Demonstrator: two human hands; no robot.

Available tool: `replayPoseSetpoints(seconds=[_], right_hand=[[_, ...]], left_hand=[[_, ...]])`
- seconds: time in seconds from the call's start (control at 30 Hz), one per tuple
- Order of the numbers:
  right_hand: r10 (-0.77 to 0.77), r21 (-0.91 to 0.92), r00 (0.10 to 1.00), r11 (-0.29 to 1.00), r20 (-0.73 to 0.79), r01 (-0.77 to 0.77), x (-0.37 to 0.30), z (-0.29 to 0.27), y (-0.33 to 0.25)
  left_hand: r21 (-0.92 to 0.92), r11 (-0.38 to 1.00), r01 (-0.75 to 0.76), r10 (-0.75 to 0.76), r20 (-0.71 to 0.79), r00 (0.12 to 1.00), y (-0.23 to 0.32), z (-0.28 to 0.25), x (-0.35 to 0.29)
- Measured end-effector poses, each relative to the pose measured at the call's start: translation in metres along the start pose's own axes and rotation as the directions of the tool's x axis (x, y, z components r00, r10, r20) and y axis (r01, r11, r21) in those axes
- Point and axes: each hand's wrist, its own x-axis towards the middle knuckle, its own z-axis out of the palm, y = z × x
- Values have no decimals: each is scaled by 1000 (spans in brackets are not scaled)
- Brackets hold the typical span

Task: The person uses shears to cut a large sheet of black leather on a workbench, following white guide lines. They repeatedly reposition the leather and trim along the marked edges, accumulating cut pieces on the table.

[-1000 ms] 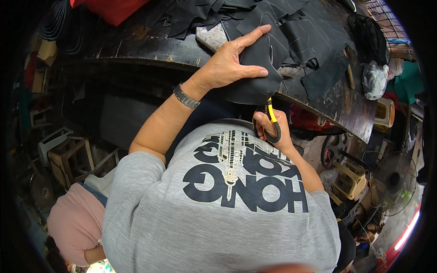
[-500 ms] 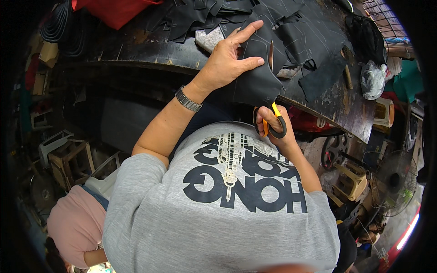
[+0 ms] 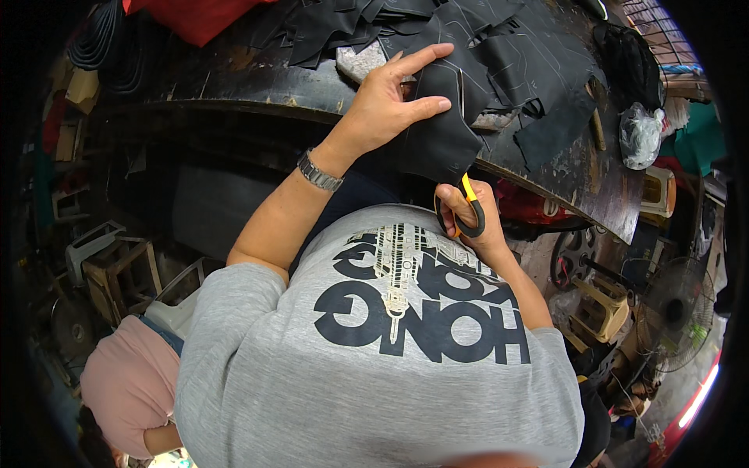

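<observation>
My left hand (image 3: pixel 394 101) rests with its thumb and index finger stretched apart on a black leather-like sheet (image 3: pixel 442 144). The other fingers of that hand are mostly hidden. The sheet hangs over the table's near edge toward me. At its lower edge my right hand (image 3: pixel 477 226) grips scissors (image 3: pixel 473 209) with black and yellow-orange handles. One scissor blade shows as a thin strip above the sheet, right of my left fingertips; the rest of the blades lies hidden under the sheet.
More black cut pieces (image 3: pixel 538 66) with pale marked lines lie piled on the dark table (image 3: pixel 234 86). A pale block (image 3: pixel 360 61) sits beside my left hand. Red material (image 3: pixel 199 17) lies at far left, a clear plastic bag (image 3: pixel 641 136) at right. A person in pink (image 3: pixel 129 382) is behind left.
The scissor handles have come closer together, and the visible blade looks narrower. My left hand has stayed nearly in place on the sheet.
</observation>
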Motion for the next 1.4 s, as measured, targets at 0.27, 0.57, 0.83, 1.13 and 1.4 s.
replayPoseSetpoints(seconds=[0.27,0.57,0.83,1.13,1.4], right_hand=[[15,5,989,1000,144,-16,18,-10,-11],[-96,-7,979,995,182,99,41,-3,-13],[-85,83,989,994,120,76,40,5,0],[36,-128,974,992,222,-7,44,-31,-16],[91,-309,960,951,266,-5,46,-45,-33]], left_hand=[[-50,995,85,-92,-145,985,-1,-9,-38],[-80,990,116,-123,-88,989,6,-17,-47],[-198,964,176,-189,-52,981,3,-16,-46],[-135,974,182,-188,-33,982,7,-33,-49],[-42,964,264,-265,-18,964,9,-46,-55]])
